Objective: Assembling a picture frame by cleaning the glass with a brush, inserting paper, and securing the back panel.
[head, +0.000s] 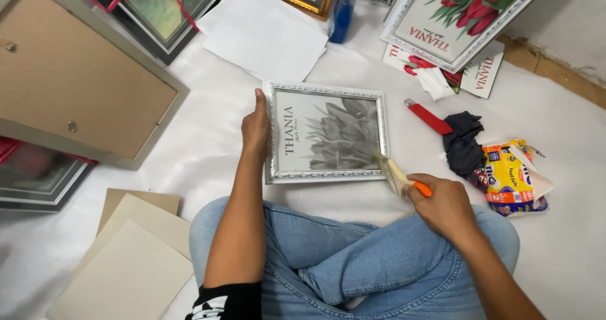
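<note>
You sit cross-legged in blue jeans (353,263) on a white floor covering (208,162). Nearest your left knee lies a stack of beige boards (136,257). Your right hand (445,205) rests above your right knee with its fingers curled tight around the orange handle of a paintbrush (398,176), whose pale bristles touch the bottom right corner of a silver picture frame (325,132). That frame lies flat on the covering just beyond your knees, with a grey flower print inside. Your left hand (255,129) grips its left edge, thumb on the front of the moulding and the other fingers hidden behind it.

Right of the frame lie a red-handled tool (428,117), a dark cloth (464,142) and a yellow snack bag (511,176), the cloth touching the bag. To the far left a large frame (76,80) lies back side up. Farther off sit loose white paper sheets (265,33), a blue spray bottle (343,12) and a white frame with red tulips (461,14) near the top right corner.
</note>
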